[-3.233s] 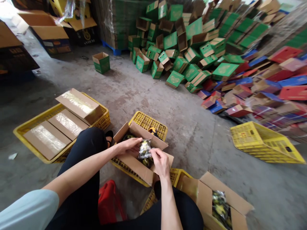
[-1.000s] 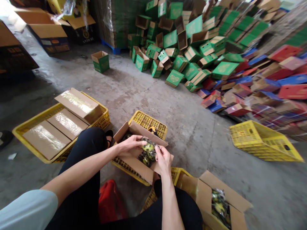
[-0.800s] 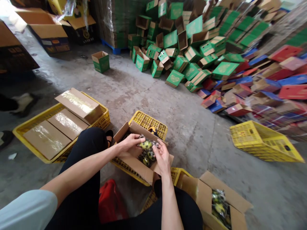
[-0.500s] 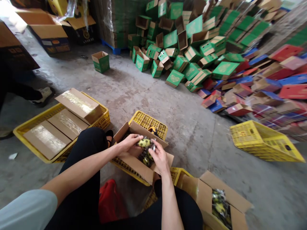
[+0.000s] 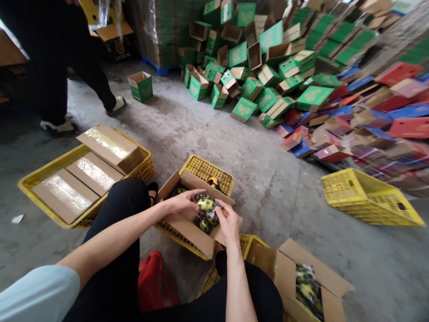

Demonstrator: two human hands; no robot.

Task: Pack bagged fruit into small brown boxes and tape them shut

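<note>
A yellow-green, dark-spotted fruit in clear plastic (image 5: 205, 204) lies at the top of an open cardboard box (image 5: 194, 231), which holds several similar wrapped pieces. My left hand (image 5: 182, 202) is beside the fruit's left end, fingers stretched out and apart. At the other end, the fingertips of my right hand (image 5: 229, 222) grip the fruit's plastic. The box rests tilted on a yellow crate (image 5: 209, 171) between my legs. A second open cardboard box (image 5: 280, 279) with wrapped fruit stands near my right knee.
Taped cartons (image 5: 69, 193) fill a yellow crate (image 5: 25, 184) at left. Another yellow crate (image 5: 365, 197) lies at right. Green boxes (image 5: 244, 109) and red and blue boxes (image 5: 410, 127) are heaped behind. A person's dark-trousered legs (image 5: 77, 58) are at upper left. Something red (image 5: 154, 281) is below me.
My left hand has let go of the wrapped fruit and opened. The fruit sits slightly further right. A person at upper left has stepped into view, hiding the open carton there.
</note>
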